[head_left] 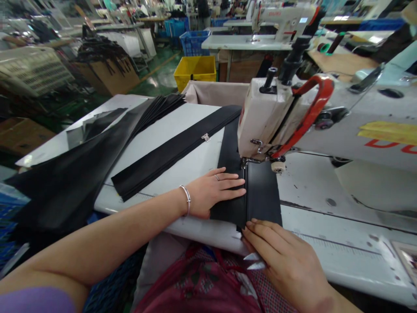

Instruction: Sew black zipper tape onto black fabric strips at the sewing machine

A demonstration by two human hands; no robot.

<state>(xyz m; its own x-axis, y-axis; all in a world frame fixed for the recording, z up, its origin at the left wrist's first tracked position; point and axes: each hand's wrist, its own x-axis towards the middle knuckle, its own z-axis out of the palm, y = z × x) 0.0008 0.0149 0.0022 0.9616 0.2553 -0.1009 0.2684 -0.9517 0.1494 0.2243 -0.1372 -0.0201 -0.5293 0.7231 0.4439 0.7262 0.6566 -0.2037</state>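
A black fabric piece lies under the presser foot of a white sewing machine. My left hand rests flat on the fabric's left part, fingers stretched out toward the seam line. At the near edge of the fabric my right hand presses down, fingers together and extended over the table edge. A long black zipper strip with a metal slider lies diagonally to the left of the machine.
A stack of long black fabric strips covers the left of the white table. A yellow crate and blue crates stand on the floor behind. Another sewing machine is on a far table.
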